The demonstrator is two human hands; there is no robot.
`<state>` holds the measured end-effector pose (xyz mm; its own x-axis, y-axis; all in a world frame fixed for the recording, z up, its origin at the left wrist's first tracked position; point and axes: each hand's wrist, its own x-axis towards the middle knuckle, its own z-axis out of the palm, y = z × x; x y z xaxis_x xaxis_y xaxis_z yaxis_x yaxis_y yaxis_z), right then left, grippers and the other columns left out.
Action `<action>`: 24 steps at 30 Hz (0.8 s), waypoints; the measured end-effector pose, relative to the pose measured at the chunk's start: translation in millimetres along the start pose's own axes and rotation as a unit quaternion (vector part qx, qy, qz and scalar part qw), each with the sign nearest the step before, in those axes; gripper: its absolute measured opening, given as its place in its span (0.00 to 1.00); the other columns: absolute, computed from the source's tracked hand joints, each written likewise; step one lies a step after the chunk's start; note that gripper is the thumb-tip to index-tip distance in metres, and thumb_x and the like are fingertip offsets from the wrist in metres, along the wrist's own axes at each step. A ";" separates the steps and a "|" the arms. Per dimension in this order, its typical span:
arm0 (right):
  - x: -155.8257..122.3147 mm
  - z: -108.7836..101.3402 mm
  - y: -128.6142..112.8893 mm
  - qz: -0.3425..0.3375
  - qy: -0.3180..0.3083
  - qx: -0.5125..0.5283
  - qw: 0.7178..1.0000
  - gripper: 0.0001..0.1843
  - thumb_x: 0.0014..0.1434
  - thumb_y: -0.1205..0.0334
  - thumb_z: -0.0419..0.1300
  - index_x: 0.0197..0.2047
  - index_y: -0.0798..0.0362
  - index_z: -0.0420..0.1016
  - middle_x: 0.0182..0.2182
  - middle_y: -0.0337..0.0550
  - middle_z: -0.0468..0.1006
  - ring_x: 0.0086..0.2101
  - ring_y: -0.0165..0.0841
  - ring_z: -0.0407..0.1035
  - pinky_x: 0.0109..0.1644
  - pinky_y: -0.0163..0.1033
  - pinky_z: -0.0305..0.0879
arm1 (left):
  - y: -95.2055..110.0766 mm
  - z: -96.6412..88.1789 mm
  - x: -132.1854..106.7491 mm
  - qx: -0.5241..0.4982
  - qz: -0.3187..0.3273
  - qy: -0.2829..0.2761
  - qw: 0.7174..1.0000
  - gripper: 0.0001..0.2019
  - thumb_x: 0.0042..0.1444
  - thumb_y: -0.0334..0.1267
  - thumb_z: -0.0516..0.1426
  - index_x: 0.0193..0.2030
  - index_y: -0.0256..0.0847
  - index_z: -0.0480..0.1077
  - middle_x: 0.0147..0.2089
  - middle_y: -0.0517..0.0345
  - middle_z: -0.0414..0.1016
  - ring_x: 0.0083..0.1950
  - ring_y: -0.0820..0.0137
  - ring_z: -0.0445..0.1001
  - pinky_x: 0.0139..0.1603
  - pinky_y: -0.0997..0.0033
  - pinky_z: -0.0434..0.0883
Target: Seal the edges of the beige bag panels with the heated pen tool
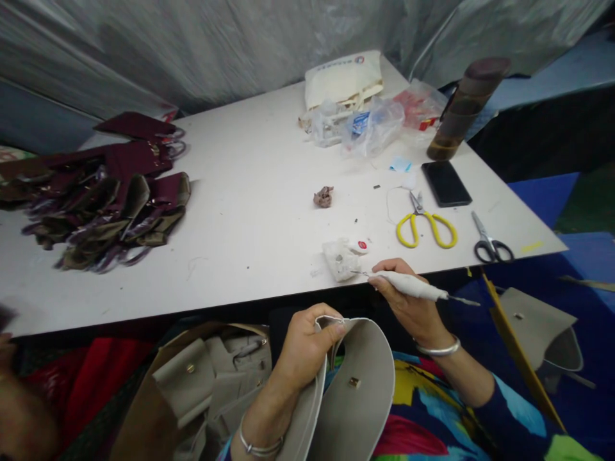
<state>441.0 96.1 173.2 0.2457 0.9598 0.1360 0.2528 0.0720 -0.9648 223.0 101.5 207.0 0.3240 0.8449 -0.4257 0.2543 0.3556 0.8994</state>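
Observation:
My left hand [302, 349] is closed on the curved edge of a beige leather bag piece [358, 390] with a small metal stud, held over my lap. My right hand [408, 298] grips a white pen-shaped tool [413, 287], its thin tip pointing left at a small clear plastic packet [340, 258] at the white table's [250, 211] front edge. A small white and red item [359, 245] lies beside that packet.
Yellow-handled scissors [425, 225], black-handled scissors [490, 242], a black phone [446, 183] and a dark bottle [464, 109] sit at the right. Plastic bags [369, 125] and a cloth bag [343, 80] lie at the back. Maroon bag pieces [106, 192] are piled left. Beige pieces [206, 384] fill a box below.

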 end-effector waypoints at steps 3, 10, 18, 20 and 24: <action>8.5 2.9 4.6 -0.022 0.011 -0.009 1.000 0.18 0.69 0.44 0.65 0.44 0.51 0.77 0.35 0.40 0.78 0.33 0.35 0.72 0.40 0.37 0.68 | -1.0 -0.4 5.2 -0.006 -0.016 -0.010 1.000 0.13 0.50 0.44 0.67 0.31 0.35 0.76 0.27 0.57 0.73 0.29 0.71 0.67 0.32 0.73 0.62; 19.4 6.1 15.0 -0.060 -0.008 -0.028 0.998 0.15 0.71 0.46 0.64 0.44 0.50 0.77 0.36 0.40 0.78 0.34 0.36 0.73 0.43 0.39 0.70 | -0.2 0.3 12.9 0.008 -0.040 -0.019 0.999 0.12 0.51 0.44 0.65 0.30 0.35 0.75 0.26 0.57 0.72 0.29 0.71 0.66 0.32 0.72 0.62; 28.9 7.5 12.0 -0.136 -0.050 -0.105 0.984 0.11 0.73 0.50 0.63 0.45 0.49 0.75 0.37 0.41 0.79 0.37 0.39 0.74 0.43 0.42 0.67 | -1.6 -4.9 18.6 0.013 -0.062 -0.001 0.998 0.13 0.49 0.45 0.65 0.32 0.35 0.76 0.28 0.56 0.73 0.30 0.69 0.67 0.33 0.71 0.64; 31.4 9.4 10.6 -0.147 -0.046 -0.124 0.980 0.12 0.73 0.50 0.63 0.44 0.49 0.75 0.37 0.41 0.79 0.36 0.39 0.74 0.41 0.42 0.67 | -1.7 -5.5 18.8 0.013 -0.064 0.000 0.998 0.14 0.49 0.46 0.65 0.32 0.35 0.76 0.28 0.56 0.74 0.31 0.69 0.68 0.34 0.71 0.64; 34.8 13.2 10.6 -0.148 -0.053 -0.129 0.979 0.12 0.74 0.50 0.61 0.44 0.50 0.74 0.36 0.41 0.78 0.35 0.39 0.73 0.41 0.42 0.67 | -3.0 -6.6 18.5 0.015 -0.069 -0.001 0.997 0.14 0.49 0.47 0.65 0.32 0.35 0.76 0.27 0.56 0.74 0.30 0.69 0.68 0.33 0.71 0.64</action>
<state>439.9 133.8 164.7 0.0301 0.9310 0.3639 0.5287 0.2941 -0.7962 222.2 118.6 197.1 0.2853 0.7877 -0.5460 0.3244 0.4567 0.8284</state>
